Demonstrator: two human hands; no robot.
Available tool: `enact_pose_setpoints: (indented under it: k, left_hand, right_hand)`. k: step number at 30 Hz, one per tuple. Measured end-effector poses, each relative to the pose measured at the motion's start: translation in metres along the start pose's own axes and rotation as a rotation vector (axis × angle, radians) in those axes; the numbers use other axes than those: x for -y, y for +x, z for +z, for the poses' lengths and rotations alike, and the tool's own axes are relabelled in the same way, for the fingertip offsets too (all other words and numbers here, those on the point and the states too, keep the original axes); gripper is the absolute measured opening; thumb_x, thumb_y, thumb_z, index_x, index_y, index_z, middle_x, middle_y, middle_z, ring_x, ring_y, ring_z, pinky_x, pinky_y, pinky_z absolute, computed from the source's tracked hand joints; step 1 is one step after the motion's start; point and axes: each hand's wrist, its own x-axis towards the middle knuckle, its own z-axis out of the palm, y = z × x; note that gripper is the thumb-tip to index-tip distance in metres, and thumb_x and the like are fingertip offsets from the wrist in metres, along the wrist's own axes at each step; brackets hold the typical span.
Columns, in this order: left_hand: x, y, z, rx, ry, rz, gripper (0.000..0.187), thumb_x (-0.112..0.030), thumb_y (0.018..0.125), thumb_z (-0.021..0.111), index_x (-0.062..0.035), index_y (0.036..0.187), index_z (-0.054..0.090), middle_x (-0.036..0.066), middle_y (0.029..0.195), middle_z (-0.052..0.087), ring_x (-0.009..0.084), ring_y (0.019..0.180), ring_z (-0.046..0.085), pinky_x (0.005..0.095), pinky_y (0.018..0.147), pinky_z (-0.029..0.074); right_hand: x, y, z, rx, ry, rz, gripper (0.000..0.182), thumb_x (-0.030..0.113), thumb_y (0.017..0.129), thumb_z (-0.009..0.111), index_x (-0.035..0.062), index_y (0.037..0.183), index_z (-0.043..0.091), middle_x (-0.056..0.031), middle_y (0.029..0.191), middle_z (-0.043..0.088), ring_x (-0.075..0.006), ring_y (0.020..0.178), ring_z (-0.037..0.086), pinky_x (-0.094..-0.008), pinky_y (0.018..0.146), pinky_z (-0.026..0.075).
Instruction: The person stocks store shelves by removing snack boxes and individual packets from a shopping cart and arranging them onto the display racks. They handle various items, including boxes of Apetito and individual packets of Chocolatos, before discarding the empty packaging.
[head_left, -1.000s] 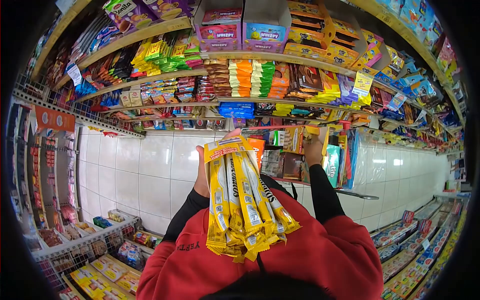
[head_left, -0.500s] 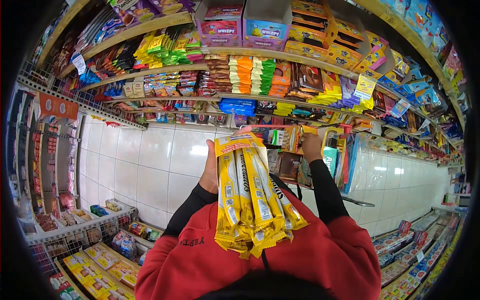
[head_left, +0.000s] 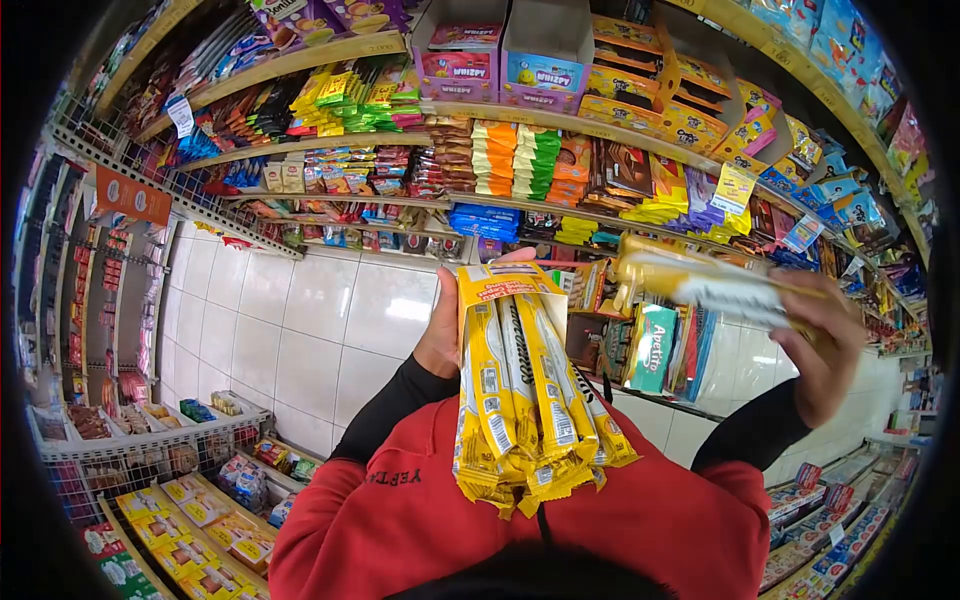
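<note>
My left hand point(head_left: 440, 328) is closed round the side of an opened yellow cardboard box point(head_left: 512, 283). Several long yellow wafer stick packets point(head_left: 530, 395) lie in it, their crimped ends sticking out towards my chest. Out to the right, my right hand point(head_left: 825, 345) grips one end of a yellow and white wafer stick packet point(head_left: 715, 285), which is smeared by motion. That packet points left, above a green Apetito box point(head_left: 652, 350) that stands among other packs in front of me.
Shelves of sweets and biscuits curve across the front, with Whizpy boxes point(head_left: 545, 70) on an upper tier. A wire rack point(head_left: 160, 445) holds packs at the left. Stacked yellow boxes point(head_left: 165, 535) lie low left; white tiled floor point(head_left: 305, 290) shows between.
My right hand has come up and right from among the packs in front, bringing a wafer stick packet with it. The box in my left hand has shifted slightly right in view.
</note>
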Motion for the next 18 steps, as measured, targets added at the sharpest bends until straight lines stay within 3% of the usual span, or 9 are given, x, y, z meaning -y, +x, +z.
enact_pose_setpoints:
  k: [2,3,5,9,11,12,15,18]
  left_hand:
    - [0.003,0.001,0.009,-0.107,0.090,-0.018,0.106,-0.079,0.070,0.038,-0.0015,0.141,0.022,0.018,0.128,0.047,0.0301,0.115,0.050,0.0438,0.097,0.042]
    - [0.005,0.001,0.014,-0.220,0.179,-0.037,0.109,-0.083,0.068,0.034,-0.0026,0.140,0.024,0.018,0.126,0.049,0.0315,0.112,0.052,0.0459,0.095,0.044]
    - [0.007,0.002,0.018,-0.220,0.171,-0.039,0.109,-0.083,0.067,0.034,-0.0035,0.140,0.025,0.019,0.126,0.048,0.0328,0.115,0.050,0.0470,0.098,0.041]
    - [0.011,0.004,0.020,-0.219,0.185,-0.045,0.107,-0.083,0.068,0.033,-0.0045,0.140,0.026,0.019,0.127,0.048,0.0330,0.115,0.050,0.0463,0.097,0.041]
    - [0.014,0.005,0.018,-0.201,0.249,-0.045,0.107,-0.084,0.068,0.033,-0.0040,0.139,0.027,0.019,0.126,0.048,0.0327,0.115,0.050,0.0461,0.098,0.040]
    - [0.017,0.005,0.017,-0.184,0.232,-0.026,0.100,-0.081,0.074,0.029,-0.0044,0.139,0.028,0.019,0.125,0.048,0.0326,0.114,0.050,0.0440,0.098,0.040]
    - [0.017,0.005,0.030,-0.157,0.155,-0.041,0.097,-0.074,0.077,0.033,0.0003,0.138,0.025,0.018,0.132,0.044,0.0283,0.121,0.045,0.0417,0.102,0.037]
    - [0.027,0.000,0.033,-0.154,0.114,0.036,0.095,-0.075,0.077,0.032,-0.0017,0.138,0.026,0.016,0.132,0.044,0.0277,0.121,0.044,0.0421,0.103,0.035]
  right_hand:
    - [0.015,0.000,-0.010,0.062,0.161,-0.392,0.032,0.004,0.064,0.072,0.0057,0.096,0.068,-0.0202,0.094,0.064,-0.0253,0.082,0.065,-0.0324,0.068,0.054]
    - [0.024,0.003,-0.007,0.059,0.160,-0.395,0.032,0.004,0.064,0.072,0.0057,0.096,0.068,-0.0202,0.094,0.064,-0.0253,0.082,0.065,-0.0324,0.068,0.054]
    - [0.046,0.012,0.008,0.203,0.034,-0.650,0.033,0.006,0.064,0.072,0.0073,0.096,0.068,-0.0232,0.096,0.062,-0.0228,0.074,0.066,-0.0264,0.055,0.054]
    - [0.077,0.005,0.034,0.206,-0.189,-0.588,0.032,0.009,0.064,0.071,0.0072,0.096,0.068,-0.0229,0.096,0.060,-0.0209,0.063,0.064,-0.0233,0.047,0.051]
    - [0.090,0.004,0.040,0.253,-0.434,-0.603,0.032,0.013,0.061,0.075,0.0076,0.092,0.070,-0.0152,0.092,0.062,-0.0192,0.060,0.064,-0.0254,0.043,0.049]
    - [0.095,0.003,0.050,0.228,-0.476,-0.585,0.036,0.013,0.060,0.073,0.0086,0.095,0.067,-0.0123,0.091,0.059,-0.0189,0.060,0.061,-0.0257,0.043,0.047]
    - [0.100,0.019,0.079,0.377,-0.401,-0.577,0.041,0.020,0.063,0.071,0.0101,0.102,0.062,-0.0083,0.090,0.053,-0.0170,0.059,0.055,-0.0254,0.044,0.044]
    - [0.096,0.028,0.110,0.406,-0.277,-0.644,0.042,0.028,0.069,0.068,0.0115,0.106,0.057,-0.0065,0.092,0.049,-0.0159,0.062,0.048,-0.0244,0.046,0.041]
